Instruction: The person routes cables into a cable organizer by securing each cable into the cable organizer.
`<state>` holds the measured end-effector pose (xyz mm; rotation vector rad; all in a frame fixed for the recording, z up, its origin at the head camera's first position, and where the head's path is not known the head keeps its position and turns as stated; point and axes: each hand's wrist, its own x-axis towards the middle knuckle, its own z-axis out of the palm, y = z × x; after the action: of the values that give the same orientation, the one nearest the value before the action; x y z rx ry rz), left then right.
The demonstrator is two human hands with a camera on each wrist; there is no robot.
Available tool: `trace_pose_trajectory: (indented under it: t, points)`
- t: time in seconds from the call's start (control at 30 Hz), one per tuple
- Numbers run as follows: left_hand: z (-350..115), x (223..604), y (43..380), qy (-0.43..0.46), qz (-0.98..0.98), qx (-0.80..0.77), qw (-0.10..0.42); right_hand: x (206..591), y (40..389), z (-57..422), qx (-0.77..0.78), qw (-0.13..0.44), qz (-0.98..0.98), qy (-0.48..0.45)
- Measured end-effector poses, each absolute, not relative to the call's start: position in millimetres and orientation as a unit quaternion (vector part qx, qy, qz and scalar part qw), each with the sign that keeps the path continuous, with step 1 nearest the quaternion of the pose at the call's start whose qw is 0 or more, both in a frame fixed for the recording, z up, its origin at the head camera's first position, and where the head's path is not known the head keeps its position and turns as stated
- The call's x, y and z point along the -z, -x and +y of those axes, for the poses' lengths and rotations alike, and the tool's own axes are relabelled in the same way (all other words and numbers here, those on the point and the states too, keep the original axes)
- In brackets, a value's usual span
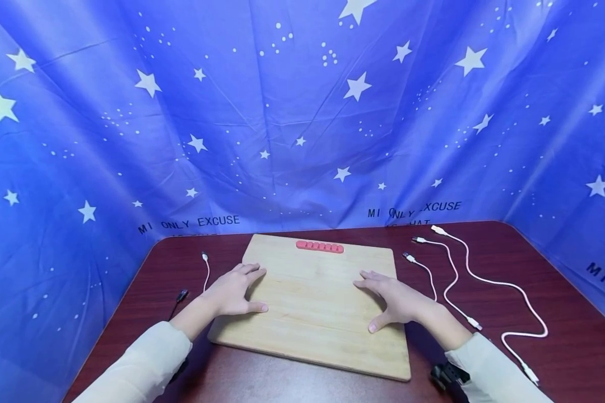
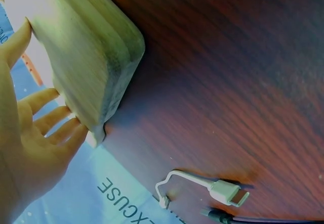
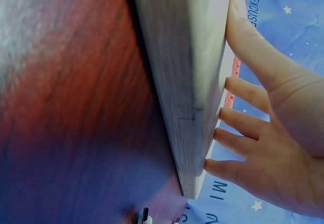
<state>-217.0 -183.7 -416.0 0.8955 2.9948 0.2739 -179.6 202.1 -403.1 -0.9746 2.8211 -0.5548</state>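
Note:
A pale wooden board [image 1: 307,313] lies flat on the dark red table, turned slightly. Along its far edge sits a red notched strip [image 1: 320,247]. My left hand [image 1: 237,291] rests on the board's left side, thumb and fingers spread, fingertips on the wood. On the opposite side my right hand [image 1: 395,296] touches the board in the same way, its thumb apart from the other fingers. In the right wrist view the right fingertips meet the board's top along the edge. Neither hand grips anything.
Several white cables lie right of the board, the longest cable [image 1: 521,291] outermost. Left of it are a short white cable [image 1: 206,271] and a black plug [image 1: 182,295]. A blue star-patterned curtain [image 1: 302,112] hangs behind the table [image 1: 575,330].

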Motion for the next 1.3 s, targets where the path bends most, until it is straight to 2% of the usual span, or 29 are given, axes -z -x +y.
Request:
trace_pose_trajectory:
  t: [0.63,0.97,1.3]
  points:
    - [-177.8,419.1,206.7,-0.253,0.962,-0.099,-0.014,399.4,182.4,204.9,0.196,0.083,0.922,0.323]
    - [-179.5,421.0,207.5,-0.251,0.963,-0.098,-0.014,397.9,172.9,199.9,0.186,0.060,0.929,0.316]
    - [-181.8,424.5,207.0,-0.264,0.959,-0.090,-0.037,398.5,178.9,202.3,0.173,0.052,0.927,0.328]
